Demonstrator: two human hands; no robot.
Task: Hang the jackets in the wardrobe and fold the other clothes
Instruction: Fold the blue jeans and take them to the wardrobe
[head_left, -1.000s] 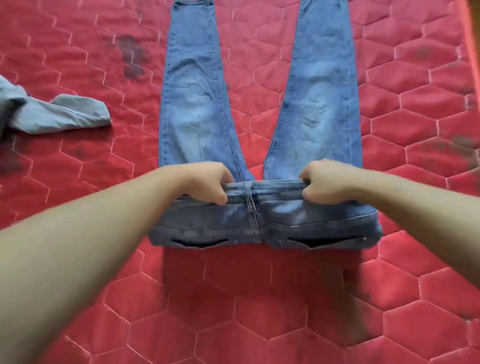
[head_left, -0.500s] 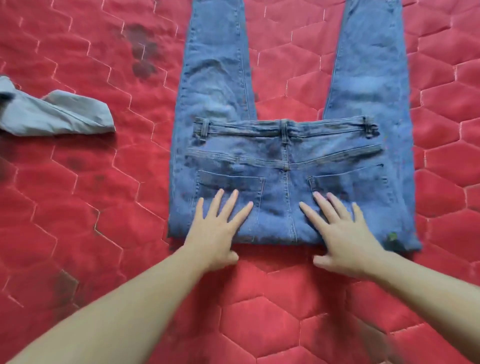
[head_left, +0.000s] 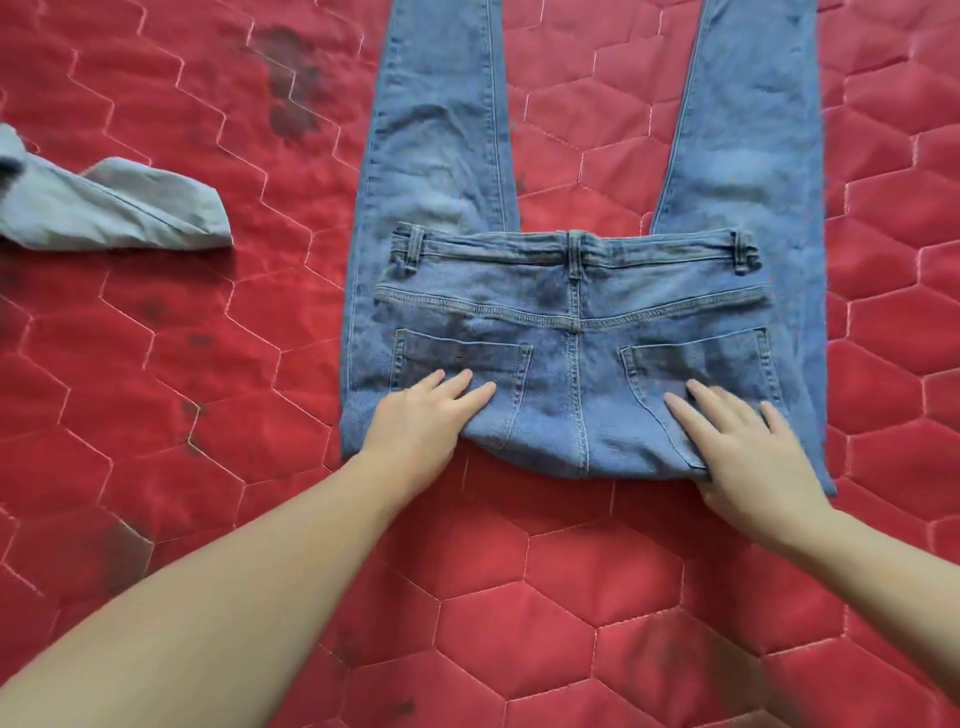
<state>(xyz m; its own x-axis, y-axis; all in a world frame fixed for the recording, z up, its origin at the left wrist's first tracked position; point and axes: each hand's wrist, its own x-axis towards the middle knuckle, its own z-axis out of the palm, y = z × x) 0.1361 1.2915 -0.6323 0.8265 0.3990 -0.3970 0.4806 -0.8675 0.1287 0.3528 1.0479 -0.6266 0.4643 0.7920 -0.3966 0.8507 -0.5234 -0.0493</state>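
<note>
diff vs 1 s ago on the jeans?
Both hands let go of the waistband after folding the jeans top over the legs; left hand and right hand now press flat by the fold. Grey garment and red quilt unchanged.

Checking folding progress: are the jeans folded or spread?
Partly folded: jeans waist turned over the spread legs, left hand and right hand pressing flat.

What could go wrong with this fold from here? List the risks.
The jeans legs are splayed apart, so a further fold could come out crooked. The left hand and right hand only press flat on the folded seat; lifting them may let the stiff denim spring open. The quilt shows dark stains that might mark the fabric.
</note>
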